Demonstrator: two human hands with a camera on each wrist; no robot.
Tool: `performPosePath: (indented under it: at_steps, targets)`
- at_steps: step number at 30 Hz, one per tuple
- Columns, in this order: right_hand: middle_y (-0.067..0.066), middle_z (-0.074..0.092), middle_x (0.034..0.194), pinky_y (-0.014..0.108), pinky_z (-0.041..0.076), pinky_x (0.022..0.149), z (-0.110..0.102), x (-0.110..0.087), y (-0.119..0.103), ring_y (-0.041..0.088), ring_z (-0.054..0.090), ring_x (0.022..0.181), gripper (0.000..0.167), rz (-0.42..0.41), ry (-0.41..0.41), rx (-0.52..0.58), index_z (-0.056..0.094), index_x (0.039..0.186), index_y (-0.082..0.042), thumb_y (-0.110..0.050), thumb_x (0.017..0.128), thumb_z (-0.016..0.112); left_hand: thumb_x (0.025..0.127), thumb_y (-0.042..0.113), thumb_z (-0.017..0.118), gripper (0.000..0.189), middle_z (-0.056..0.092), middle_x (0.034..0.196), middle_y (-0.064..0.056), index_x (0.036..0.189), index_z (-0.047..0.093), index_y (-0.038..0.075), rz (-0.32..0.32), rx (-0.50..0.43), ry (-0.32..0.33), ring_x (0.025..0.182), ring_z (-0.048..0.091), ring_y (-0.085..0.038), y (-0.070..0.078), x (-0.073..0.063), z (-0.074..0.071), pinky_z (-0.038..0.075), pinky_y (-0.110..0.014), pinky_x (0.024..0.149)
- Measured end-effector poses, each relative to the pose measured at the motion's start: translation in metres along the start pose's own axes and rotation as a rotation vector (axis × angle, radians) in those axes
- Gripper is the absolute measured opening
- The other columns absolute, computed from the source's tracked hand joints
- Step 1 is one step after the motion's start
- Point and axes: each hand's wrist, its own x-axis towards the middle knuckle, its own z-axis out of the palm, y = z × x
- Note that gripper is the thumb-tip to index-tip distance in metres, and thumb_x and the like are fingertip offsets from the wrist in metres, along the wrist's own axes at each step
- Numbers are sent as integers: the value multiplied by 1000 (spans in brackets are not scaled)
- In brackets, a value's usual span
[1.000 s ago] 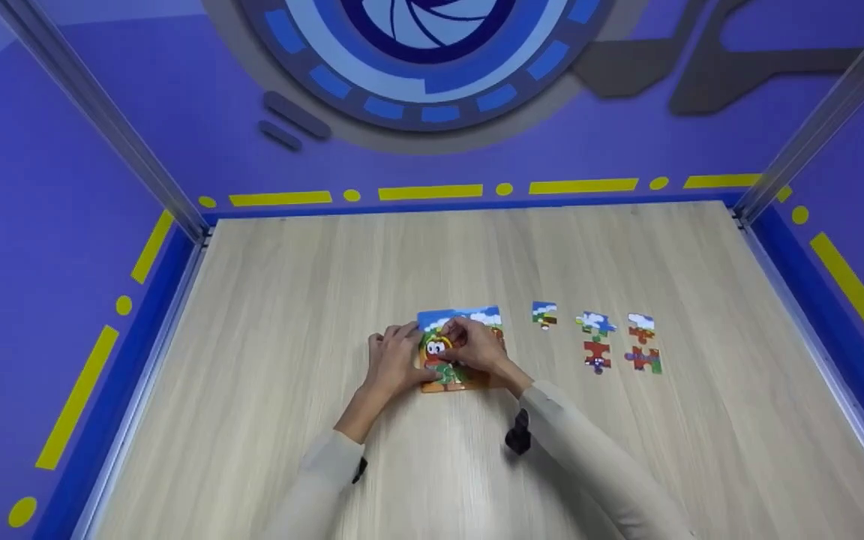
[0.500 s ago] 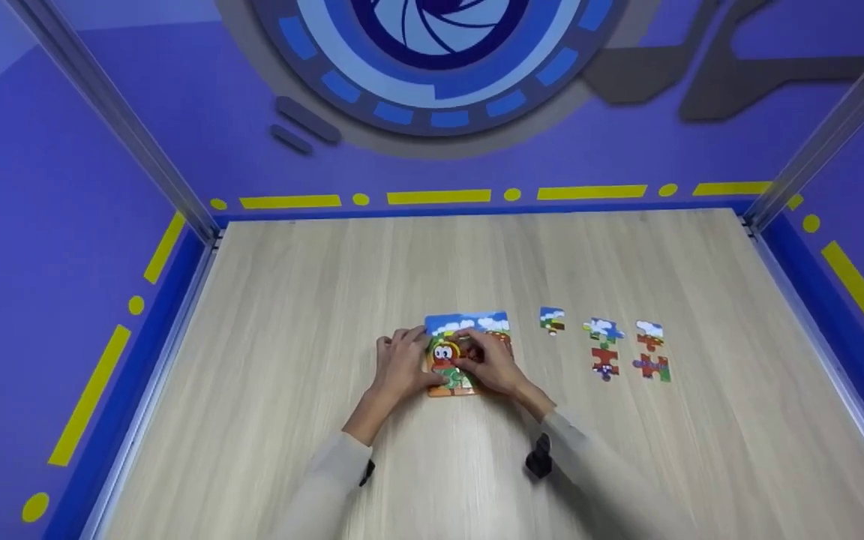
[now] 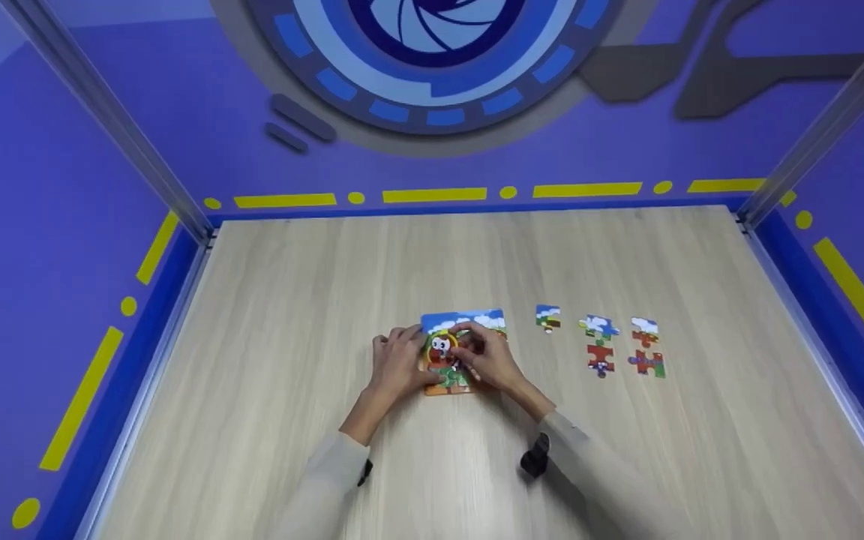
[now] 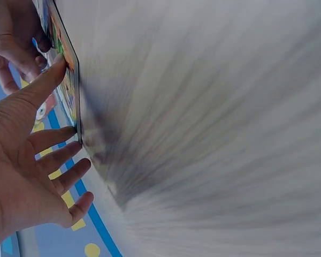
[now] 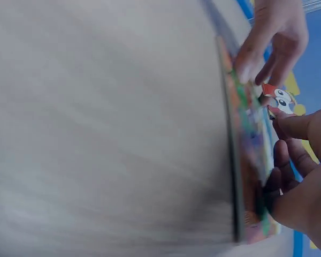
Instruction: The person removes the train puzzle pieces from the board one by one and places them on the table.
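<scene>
A jigsaw puzzle in a flat tray (image 3: 469,316) lies on the wooden table, with blue sky along its far side. Its left side is held steady by my left hand (image 3: 396,364): the thumb presses on the picture near the front and the other fingers, spread, meet the edge. Over the picture, my right hand (image 3: 490,356) pinches a puzzle piece (image 5: 282,100) with cartoon eyes between thumb and fingertips. In the right wrist view this piece is raised and tilted above the tray. My right hand hides part of the puzzle in the head view.
Several loose puzzle pieces lie right of the tray: one with sky (image 3: 548,316) nearest it, a cloud piece (image 3: 599,328) and a red piece (image 3: 601,358) farther out, and others beyond. A purple-blue wall (image 3: 432,169) borders the table's back.
The eyed piece in my right hand has turned and tilted over the picture. My left hand keeps its place at the tray's left side. The head view shifts slightly.
</scene>
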Motion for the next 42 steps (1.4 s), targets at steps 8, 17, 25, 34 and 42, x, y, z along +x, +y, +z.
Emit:
performPosePath:
  at_steps: [8, 17, 25, 34, 42]
  targets:
    - [19, 73, 99, 21, 46, 70, -8, -11, -17, 25, 64, 84, 30, 0, -9, 60, 67, 122, -3, -5, 93, 72, 74, 46, 89, 81, 58, 148, -11, 139, 62, 6, -11, -9, -20, 132, 53, -34, -2, -1, 1, 35, -62, 106]
    - [16, 72, 102, 22, 52, 77, -42, -29, -9, 17, 66, 89, 31, -68, -63, -19, 68, 123, -2, -7, 92, 73, 77, 50, 86, 82, 56, 149, -13, 140, 61, 5, -12, 23, -39, 134, 52, -34, 4, 0, -1, 36, -60, 107]
    - [11, 73, 104, 23, 52, 80, -76, -42, -1, 15, 65, 90, 34, -16, -44, -72, 69, 125, -8, -10, 92, 74, 77, 48, 87, 82, 56, 149, -13, 141, 60, 5, -27, 6, -30, 135, 51, -34, 3, 0, -2, 35, -59, 108]
    - [15, 73, 101, 20, 50, 75, -100, -52, 14, 10, 63, 85, 33, 44, -45, -55, 68, 124, -3, -10, 92, 74, 78, 48, 86, 82, 54, 150, -14, 142, 59, 4, -44, -26, -48, 136, 50, -34, 5, -1, -2, 34, -60, 108]
    - [16, 72, 100, 19, 49, 73, -119, -58, 22, 8, 61, 83, 32, 57, -7, -66, 70, 122, -2, -8, 91, 74, 77, 47, 87, 83, 54, 150, -13, 142, 59, 5, -49, -24, -54, 135, 50, -34, 5, 0, -1, 34, -60, 108]
